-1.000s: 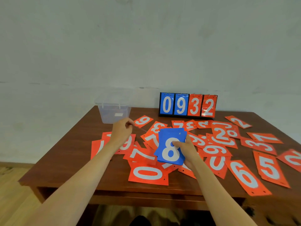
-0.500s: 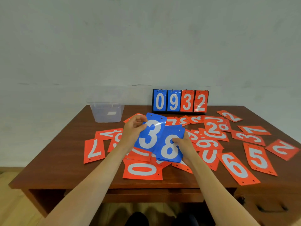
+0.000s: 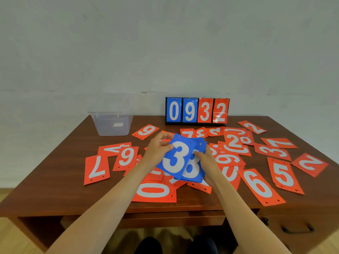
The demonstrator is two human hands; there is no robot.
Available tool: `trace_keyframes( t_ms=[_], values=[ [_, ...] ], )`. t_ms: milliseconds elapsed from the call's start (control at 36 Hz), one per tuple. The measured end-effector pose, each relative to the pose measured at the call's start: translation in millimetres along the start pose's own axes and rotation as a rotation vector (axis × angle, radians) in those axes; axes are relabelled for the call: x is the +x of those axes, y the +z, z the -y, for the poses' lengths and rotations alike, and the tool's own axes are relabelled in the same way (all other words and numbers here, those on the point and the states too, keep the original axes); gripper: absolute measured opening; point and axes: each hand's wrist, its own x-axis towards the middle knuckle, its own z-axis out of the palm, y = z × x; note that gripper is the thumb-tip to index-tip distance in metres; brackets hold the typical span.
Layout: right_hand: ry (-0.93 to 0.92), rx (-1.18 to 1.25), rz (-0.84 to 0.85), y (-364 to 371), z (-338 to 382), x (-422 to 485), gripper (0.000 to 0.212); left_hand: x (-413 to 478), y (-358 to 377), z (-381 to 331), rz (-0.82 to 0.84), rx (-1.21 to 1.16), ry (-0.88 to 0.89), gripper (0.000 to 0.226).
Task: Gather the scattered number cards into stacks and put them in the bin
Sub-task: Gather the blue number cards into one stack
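Above the middle of the table my left hand (image 3: pixel 158 151) pinches a blue card marked 3 (image 3: pixel 174 157) by its left edge. The card lies half over a small stack of blue cards (image 3: pixel 193 168) whose top card shows an 8. My right hand (image 3: pixel 206 162) grips that stack from the right, thumb on top. Several red number cards (image 3: pixel 258 186) lie scattered over the brown table (image 3: pixel 55 173). A clear plastic bin (image 3: pixel 111 123) stands at the back left, apart from both hands.
A flip scoreboard (image 3: pixel 197 110) reading 0932 stands at the back centre against the wall. Red cards cover most of the middle and right of the table. A drawer handle (image 3: pixel 297 229) shows at the front right.
My left hand picked up the blue 3 card from the left side and has slid it over the blue 8 stack held in my right hand.
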Motion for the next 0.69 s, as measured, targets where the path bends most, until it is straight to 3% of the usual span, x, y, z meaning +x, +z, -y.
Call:
trace_keyframes(
  t_ms=[111, 194, 278, 333, 417, 472, 556, 694],
  values=[
    [0.029, 0.107, 0.004, 3, 0, 0, 0.043, -4, 22, 7, 0.0, 0.144, 0.03, 0.037],
    [-0.057, 0.02, -0.036, 2, -3, -1, 0.047, -5, 31, 9, -0.059, 0.252, 0.078, 0.046],
    [-0.13, 0.109, -0.063, -2, -8, -2, 0.062, -7, 34, 8, -0.152, 0.314, 0.004, 0.064],
    [-0.167, 0.201, -0.093, -3, -9, -2, 0.073, -14, 33, 7, -0.109, 0.123, -0.202, 0.068],
    [-0.204, 0.302, -0.125, -3, -10, -4, 0.075, -28, 38, 12, 0.099, -0.26, -0.42, 0.052],
    [-0.231, 0.316, -0.122, -3, -14, -5, 0.069, -35, 44, 20, 0.109, -0.283, -0.375, 0.036],
    [-0.254, 0.28, -0.094, -5, -19, -6, 0.056, -39, 41, 20, 0.051, -0.097, -0.245, 0.029],
    [-0.242, 0.073, -0.104, -19, -19, -14, 0.088, -43, 13, 12, 0.093, 0.318, -0.012, 0.02]
  ],
)
